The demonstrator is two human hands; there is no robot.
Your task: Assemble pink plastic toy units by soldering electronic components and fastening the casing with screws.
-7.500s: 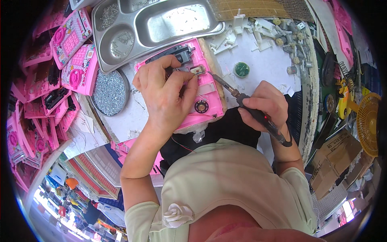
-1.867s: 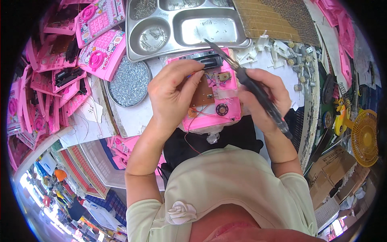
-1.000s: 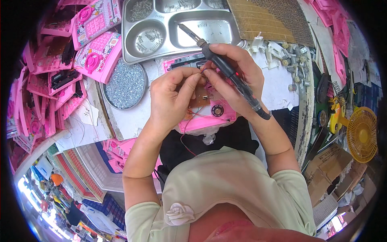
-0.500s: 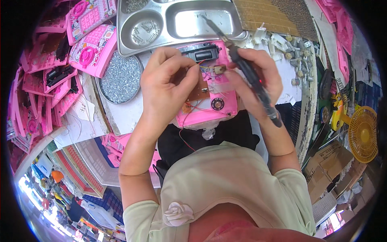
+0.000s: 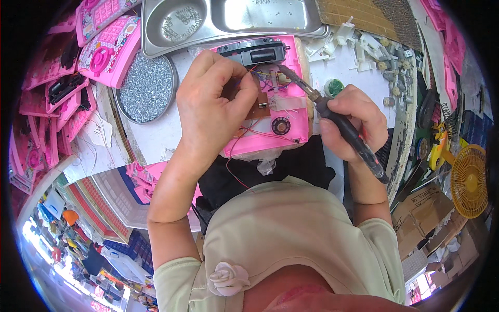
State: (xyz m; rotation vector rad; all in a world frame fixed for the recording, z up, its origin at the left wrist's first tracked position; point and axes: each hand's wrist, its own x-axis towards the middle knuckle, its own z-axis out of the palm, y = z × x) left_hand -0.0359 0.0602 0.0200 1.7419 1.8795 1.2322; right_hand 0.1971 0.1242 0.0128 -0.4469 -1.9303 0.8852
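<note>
A pink plastic toy housing [image 5: 254, 145] lies open in front of me. It holds a brown circuit board [image 5: 258, 113], a round black speaker [image 5: 281, 125], a black module [image 5: 260, 54] along its far edge and several thin wires. My left hand [image 5: 213, 99] hovers over the housing's left side, thumb and forefinger pinched on a thin red wire [image 5: 253, 68]; the fingers partly hide the board. In my right hand [image 5: 361, 117] is a soldering iron [image 5: 347, 127], held by its dark handle. Its tip points far left and is close to the wires below the black module.
Beyond the housing stands a metal compartment tray [image 5: 218, 31]. A round dish of screws [image 5: 145, 88] sits left, beside stacked pink toy shells [image 5: 106, 54]. White plastic parts [image 5: 364, 47], small motors [image 5: 395, 78] and a small green-filled container [image 5: 333, 87] lie right. A yellow fan [image 5: 469, 181] stands farther right.
The soldering iron has swung down from over the metal tray, bringing its tip to the wires in the housing. My right hand has moved right and nearer me, uncovering the green-filled container. My left hand keeps its pinch.
</note>
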